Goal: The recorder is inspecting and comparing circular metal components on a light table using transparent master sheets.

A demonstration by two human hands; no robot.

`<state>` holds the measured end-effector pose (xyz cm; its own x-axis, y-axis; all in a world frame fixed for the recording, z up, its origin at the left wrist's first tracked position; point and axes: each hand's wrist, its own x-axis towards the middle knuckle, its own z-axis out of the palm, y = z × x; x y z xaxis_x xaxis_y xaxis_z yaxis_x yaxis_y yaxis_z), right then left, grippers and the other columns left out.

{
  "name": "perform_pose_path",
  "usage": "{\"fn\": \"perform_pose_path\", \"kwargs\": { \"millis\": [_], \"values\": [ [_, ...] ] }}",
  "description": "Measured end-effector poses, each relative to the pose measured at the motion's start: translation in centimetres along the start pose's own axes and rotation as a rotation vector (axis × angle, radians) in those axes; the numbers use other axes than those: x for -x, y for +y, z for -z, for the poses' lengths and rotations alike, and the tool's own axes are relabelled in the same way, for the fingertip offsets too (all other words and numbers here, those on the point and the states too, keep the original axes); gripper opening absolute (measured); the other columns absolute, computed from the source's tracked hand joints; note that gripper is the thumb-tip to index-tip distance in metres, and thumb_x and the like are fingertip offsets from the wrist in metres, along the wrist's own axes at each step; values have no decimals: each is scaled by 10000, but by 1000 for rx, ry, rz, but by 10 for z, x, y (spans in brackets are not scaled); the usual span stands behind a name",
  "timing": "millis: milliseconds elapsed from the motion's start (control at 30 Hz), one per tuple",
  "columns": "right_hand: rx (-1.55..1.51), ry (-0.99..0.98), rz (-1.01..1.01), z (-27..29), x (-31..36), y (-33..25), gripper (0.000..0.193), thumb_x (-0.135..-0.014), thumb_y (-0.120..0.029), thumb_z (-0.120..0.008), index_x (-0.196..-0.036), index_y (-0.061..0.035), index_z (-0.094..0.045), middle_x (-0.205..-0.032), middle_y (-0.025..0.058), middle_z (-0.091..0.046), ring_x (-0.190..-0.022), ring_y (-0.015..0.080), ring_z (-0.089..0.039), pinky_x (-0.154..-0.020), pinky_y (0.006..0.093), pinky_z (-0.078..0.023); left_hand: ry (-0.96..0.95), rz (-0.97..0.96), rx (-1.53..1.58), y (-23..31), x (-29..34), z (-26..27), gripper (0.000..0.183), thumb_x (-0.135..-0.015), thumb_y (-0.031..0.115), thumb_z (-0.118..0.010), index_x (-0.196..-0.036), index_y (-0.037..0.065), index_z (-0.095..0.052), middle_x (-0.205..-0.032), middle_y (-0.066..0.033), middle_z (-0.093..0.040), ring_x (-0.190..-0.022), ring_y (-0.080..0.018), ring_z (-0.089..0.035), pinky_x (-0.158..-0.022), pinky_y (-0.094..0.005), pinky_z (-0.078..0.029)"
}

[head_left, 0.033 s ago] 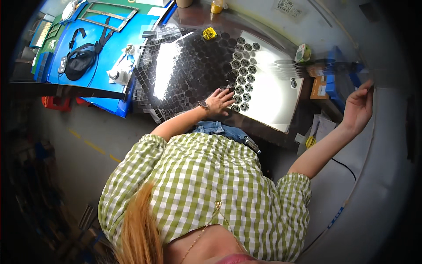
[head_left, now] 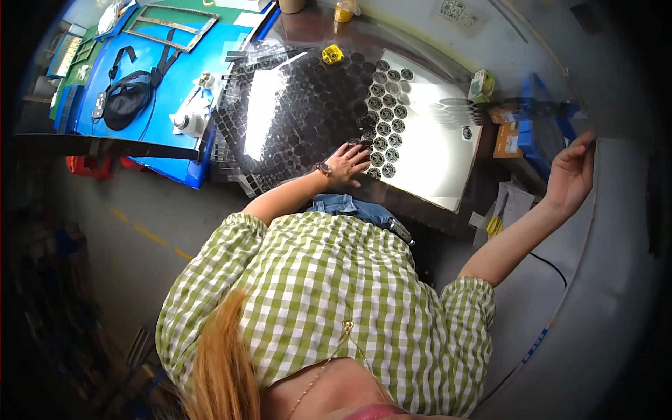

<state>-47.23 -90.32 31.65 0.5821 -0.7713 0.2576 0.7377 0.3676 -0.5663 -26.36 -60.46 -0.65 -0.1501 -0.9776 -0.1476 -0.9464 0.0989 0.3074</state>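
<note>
My left hand lies flat with fingers spread, at the near end of several columns of round black stickers. These stickers sit on a bright white sheet on the dark table. My right hand is raised at the far right, thumb and fingers pinched together. It appears to grip the edge of a clear film, which is hard to make out; blurred dark discs show in it above the white sheet. One separate round sticker lies near the white sheet's right edge.
Dark patterned sheets cover the table's left part, with a yellow lump on top. Further left, a blue surface bears a black pouch and a white bottle. Boxes and yellow-handled scissors are at right.
Almost nothing differs. My left hand stays flat in its place, and my right hand remains raised and pinched.
</note>
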Motion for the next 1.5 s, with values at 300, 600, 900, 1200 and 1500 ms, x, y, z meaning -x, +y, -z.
{"fn": "perform_pose_path", "kwargs": {
  "millis": [300, 600, 900, 1200, 1500],
  "values": [
    [-17, 15, 47, 25, 33, -13, 300, -849, 3, -422, -1146, 52, -431, -1183, 155, -476, -1057, 197, -500, -769, 258, -493, -28, 138, -122, -56, 74, 27, 707, -731, 499, -521, -1314, 169, -292, -1401, -66, -175, -1297, -278, -113, -1026, -476, -123],
    [-47, -19, 24, 20, 24, 3, 326, -836, 15, -427, -1156, 79, -408, -1186, 179, -468, -1047, 211, -511, -805, 271, -493, -79, 384, -229, -87, 119, 48, 669, -768, 459, -511, -1318, 155, -282, -1404, -109, -142, -1300, -274, -110, -1027, -458, -138],
    [-80, -44, 0, 10, 15, 16, 278, -841, 10, -426, -1108, 82, -456, -1178, 179, -477, -1059, 211, -504, -805, 253, -493, -11, -287, 22, 24, -16, 11, 629, -812, 459, -439, -1338, 197, -215, -1399, -101, -159, -1287, -241, -167, -1031, -445, -156],
    [-5, 83, 75, 3, 37, 2, 283, -848, 4, -417, -1124, 56, -452, -1165, 168, -489, -1062, 202, -502, -821, 250, -483, -184, -335, -24, 20, -18, -3, 748, -704, 513, -561, -1329, 271, -230, -1400, -122, -138, -1292, -290, -124, -1026, -469, -144],
    [188, 399, -172, 22, 121, 41, 235, -855, -139, -497, -1073, -58, -534, -1018, 112, -588, -890, 178, -594, -655, 229, -492, -173, -151, 336, -36, 13, 48, 602, -782, 458, -524, -1257, 118, -379, -1352, -138, -260, -1260, -292, -213, -1021, -402, -201]
  ]
}}
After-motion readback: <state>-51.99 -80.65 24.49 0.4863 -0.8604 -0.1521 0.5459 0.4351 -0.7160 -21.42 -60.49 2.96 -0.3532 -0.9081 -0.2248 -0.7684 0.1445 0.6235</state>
